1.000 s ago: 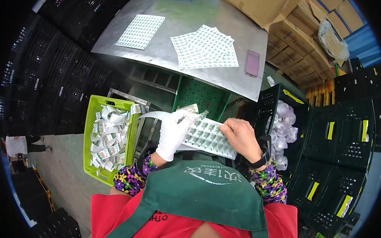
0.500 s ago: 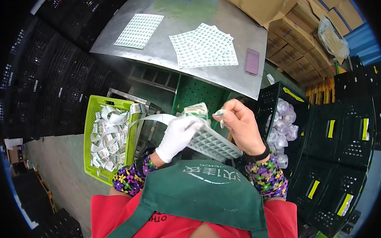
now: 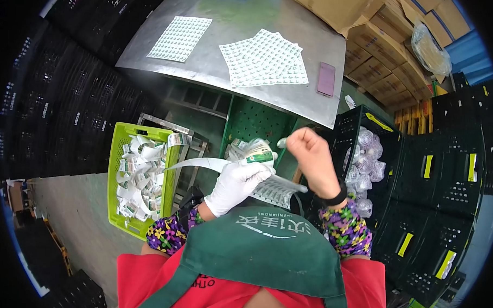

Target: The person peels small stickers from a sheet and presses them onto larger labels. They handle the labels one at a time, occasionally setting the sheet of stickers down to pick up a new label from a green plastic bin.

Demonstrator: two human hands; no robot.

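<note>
My left hand (image 3: pixel 237 186), in a white glove, is closed around a sheet of small green-and-white stickers (image 3: pixel 275 192), which hangs below it. Just above its fingers is a printed green-and-white label (image 3: pixel 259 157) on something in clear wrap. A long white strip (image 3: pixel 203 162) runs leftward from this hand towards the lime-green basket (image 3: pixel 116 175), which holds many similar labelled strips. To the right, my bare right hand (image 3: pixel 313 160) has its fingers curled together. A small pale sticker (image 3: pixel 282 143) shows at its fingertips.
Several sticker sheets (image 3: pixel 265 61), another sheet (image 3: pixel 180 39) and a phone (image 3: pixel 326 79) lie on the metal table (image 3: pixel 200 74). Below is a green crate (image 3: pixel 256 118). Net-wrapped round items (image 3: pixel 368 155) fill a black crate at right. Black crates and cardboard boxes (image 3: pixel 381 57) stand around.
My right hand has turned over and its fingers have curled in more. The sticker sheet in my left hand has tilted flatter, and the printed label above it now faces up more clearly.
</note>
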